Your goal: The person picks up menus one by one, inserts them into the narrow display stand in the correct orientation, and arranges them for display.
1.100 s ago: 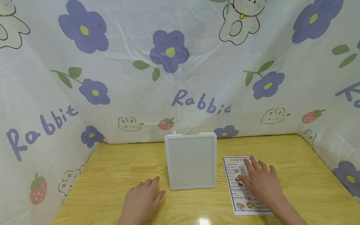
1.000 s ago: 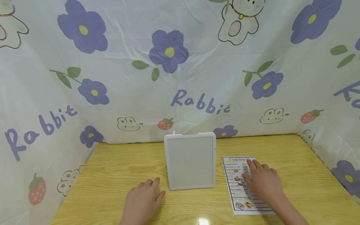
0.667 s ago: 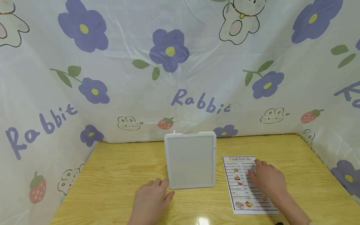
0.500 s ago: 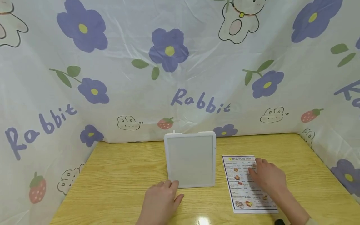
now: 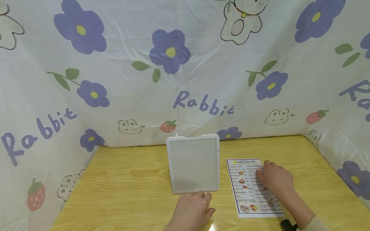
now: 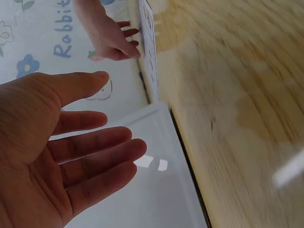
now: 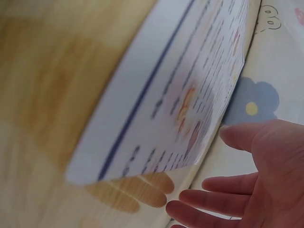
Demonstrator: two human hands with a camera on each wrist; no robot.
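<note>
A paper menu headed "DIM SUM INN" (image 5: 245, 192) lies on the wooden table. My right hand (image 5: 276, 179) is over its right edge, thumb above the print. The right wrist view shows those fingers (image 7: 216, 202) loosely bent beside the menu's edge (image 7: 161, 95), holding nothing. A white framed panel with a plain pale face (image 5: 194, 163) stands upright left of the menu. In front of its lower edge is my left hand (image 5: 192, 210), fingers relaxed. The left wrist view has this hand (image 6: 71, 147) with nothing in it, overlapping the panel's glossy face (image 6: 161, 194).
A white cloth printed with flowers and "Rabbit" (image 5: 121, 102) hangs behind the table and along both sides. Wood-grain tabletop (image 5: 127, 179) extends left of the panel. A small black object (image 5: 287, 225) shows at the right wrist, by a pale sleeve (image 5: 315, 224).
My left hand has moved right, from left of the panel to in front of its base. My right hand has drawn back from the menu's middle to its right edge. Panel and menu stay put.
</note>
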